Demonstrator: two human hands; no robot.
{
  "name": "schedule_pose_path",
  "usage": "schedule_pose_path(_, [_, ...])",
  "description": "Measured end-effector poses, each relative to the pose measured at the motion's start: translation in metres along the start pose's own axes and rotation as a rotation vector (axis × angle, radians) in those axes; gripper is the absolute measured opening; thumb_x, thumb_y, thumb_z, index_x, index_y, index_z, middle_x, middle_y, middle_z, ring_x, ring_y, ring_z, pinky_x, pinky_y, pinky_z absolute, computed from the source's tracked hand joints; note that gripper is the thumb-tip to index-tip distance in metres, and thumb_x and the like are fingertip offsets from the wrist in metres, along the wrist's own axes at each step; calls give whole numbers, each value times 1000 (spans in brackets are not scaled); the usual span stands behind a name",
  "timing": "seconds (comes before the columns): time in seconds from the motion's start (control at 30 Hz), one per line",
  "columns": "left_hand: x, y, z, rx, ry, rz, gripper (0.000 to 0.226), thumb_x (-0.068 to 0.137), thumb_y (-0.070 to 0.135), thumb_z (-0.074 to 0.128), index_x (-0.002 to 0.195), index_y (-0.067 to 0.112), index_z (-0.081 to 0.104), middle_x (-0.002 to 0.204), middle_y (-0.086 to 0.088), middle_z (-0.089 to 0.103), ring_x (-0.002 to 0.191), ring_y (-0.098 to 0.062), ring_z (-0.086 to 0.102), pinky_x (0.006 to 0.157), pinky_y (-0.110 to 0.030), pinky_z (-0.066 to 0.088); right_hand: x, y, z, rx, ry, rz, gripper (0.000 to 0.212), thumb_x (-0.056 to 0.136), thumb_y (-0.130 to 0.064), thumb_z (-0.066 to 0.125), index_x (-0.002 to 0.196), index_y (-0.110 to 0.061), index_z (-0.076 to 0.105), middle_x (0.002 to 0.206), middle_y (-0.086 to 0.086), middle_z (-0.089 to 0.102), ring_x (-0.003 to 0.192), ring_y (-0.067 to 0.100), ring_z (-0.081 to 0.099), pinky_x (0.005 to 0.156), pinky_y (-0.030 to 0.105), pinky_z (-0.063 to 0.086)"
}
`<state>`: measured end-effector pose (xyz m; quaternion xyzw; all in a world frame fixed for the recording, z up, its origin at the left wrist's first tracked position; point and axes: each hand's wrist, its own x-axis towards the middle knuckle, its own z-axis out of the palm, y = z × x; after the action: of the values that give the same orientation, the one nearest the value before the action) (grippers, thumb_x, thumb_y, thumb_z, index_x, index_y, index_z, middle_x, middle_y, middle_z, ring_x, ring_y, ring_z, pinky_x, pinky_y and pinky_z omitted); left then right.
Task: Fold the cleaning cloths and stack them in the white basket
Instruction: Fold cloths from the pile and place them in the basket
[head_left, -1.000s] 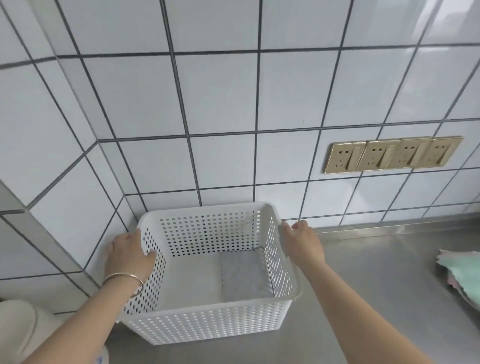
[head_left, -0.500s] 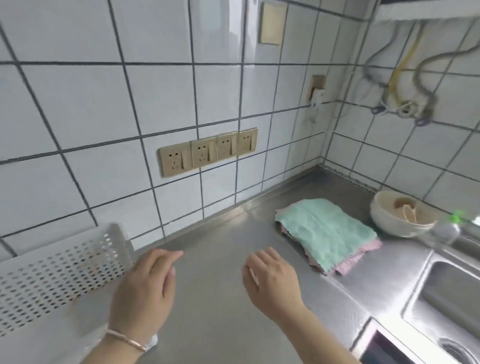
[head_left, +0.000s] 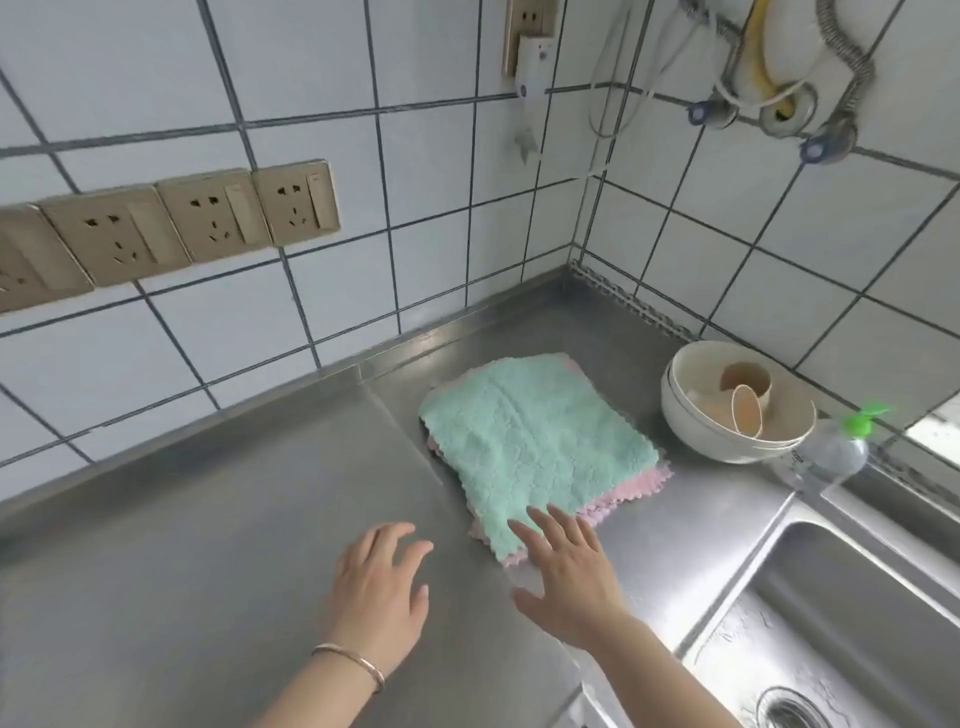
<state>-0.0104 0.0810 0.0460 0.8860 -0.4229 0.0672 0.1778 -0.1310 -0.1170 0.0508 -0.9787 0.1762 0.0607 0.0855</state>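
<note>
Cloths on steel table

Cloths (head_left: 535, 441): fluffy, scallop-edged squares stacked flat, mint over pink, near the table's (head_left: 208, 545) back right corner. Right hand (head_left: 566, 577): fingers spread, tips on the stack's near edge. Left hand (head_left: 379, 592): relaxed, holding nothing, beside it. Bowl (head_left: 691, 426): white, round, holding two beige cups. Walls: white tile.

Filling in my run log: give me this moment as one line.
stage: reaching for cloths | right hand: open, fingers over green cloth | left hand: open, above counter | basket: out of view
</note>
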Motion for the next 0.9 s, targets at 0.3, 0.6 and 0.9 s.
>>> schedule_pose_path(0.3, [57,57,80,-9,-138,-15,43,41,34,85,79,31,66,84,15,62,86,-8,43,72,-23,45,40,63,33,104,-64,-38,77,71,-56,19,142,-29,36,151,-5,31,142,20,21,114,32,7])
schedule_pose_path(0.6, [78,59,109,15,-180,-14,37,42,24,84,74,27,66,76,14,62,69,-12,62,66,-24,31,47,70,47,170,33,25,51,73,-49,43,115,-27,63,128,-9,58,121,19,54,95,35,45])
schedule_pose_path(0.9, [85,52,99,-95,-164,-33,21,77,37,50,70,28,67,72,17,65,64,-8,61,59,-18,38,60,66,35,201,131,16,37,63,-45,60,95,-28,68,97,-11,65,89,16,63,77,30,52])
